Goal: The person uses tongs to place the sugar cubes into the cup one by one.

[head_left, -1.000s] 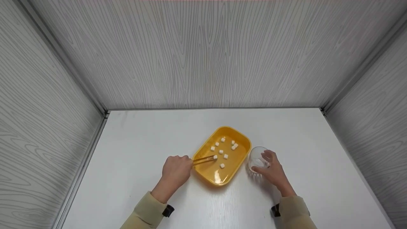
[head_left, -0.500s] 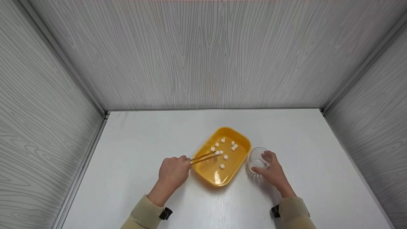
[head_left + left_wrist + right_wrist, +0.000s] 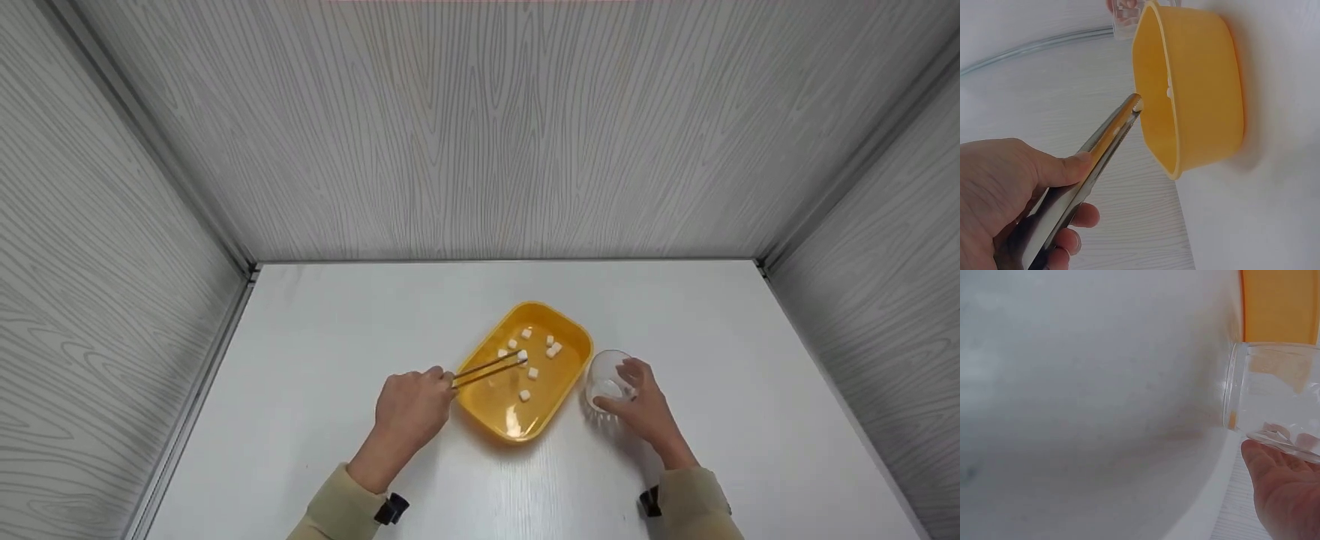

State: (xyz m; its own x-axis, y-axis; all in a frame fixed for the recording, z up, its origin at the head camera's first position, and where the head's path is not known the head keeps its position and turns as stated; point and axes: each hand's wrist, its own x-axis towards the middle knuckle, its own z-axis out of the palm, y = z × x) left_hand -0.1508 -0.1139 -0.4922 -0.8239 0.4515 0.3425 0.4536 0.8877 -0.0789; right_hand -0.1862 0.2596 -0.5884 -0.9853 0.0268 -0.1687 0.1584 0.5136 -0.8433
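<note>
In the head view my left hand [image 3: 412, 409] grips metal tongs [image 3: 1061, 205], thumb along one arm and fingers curled around the other. Their tips reach over the yellow tray [image 3: 1207, 90], pinching a small white cube [image 3: 523, 355]. In the left wrist view the tips are level with the tray's rim. Several more white cubes [image 3: 532, 373] lie scattered on the tray floor. On the tray's right, my right hand [image 3: 643, 405] holds a clear glass [image 3: 1275, 391] standing upright on the table, thumb and fingers around its side. The glass stands close beside the tray wall.
The white table [image 3: 337, 322] extends around the tray and glass. Grey wood-grain panels [image 3: 480, 135] enclose it at the back and on both sides. Dark bands [image 3: 391, 508] sit at both wrists, by the beige sleeves [image 3: 341, 502].
The tongs have picked up a cube from the tray's left part and moved it right and away from me, lifting it over the other cubes. My right hand and the glass stay in place.
</note>
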